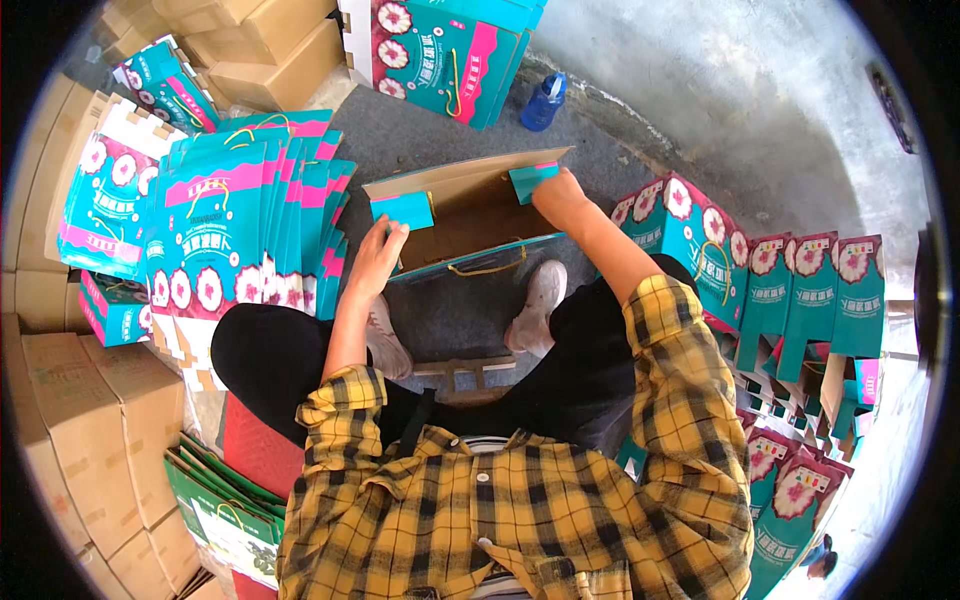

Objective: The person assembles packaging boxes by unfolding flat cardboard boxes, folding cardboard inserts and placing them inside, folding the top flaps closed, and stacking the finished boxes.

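Observation:
In front of me, between my shoes, stands a cardboard gift box (480,257), open at the top with its plain brown inside showing. It has a yellow cord handle (487,263) along its near side. A small teal end flap (404,210) folds in at the left, another teal flap (533,184) at the right. My left hand (378,255) is closed on the box's left end, thumb and fingertips at the left flap. My right hand (562,200) has its fingers curled on the right end beside its flap; its fingertips are partly hidden.
Flat teal-and-pink cartons (215,220) are stacked at the left, with brown cardboard boxes (95,420) behind. Assembled teal boxes (690,240) stand at the right. A blue bottle (544,102) stands near the wall, beside more cartons (440,60). Green bags (225,510) lie at lower left.

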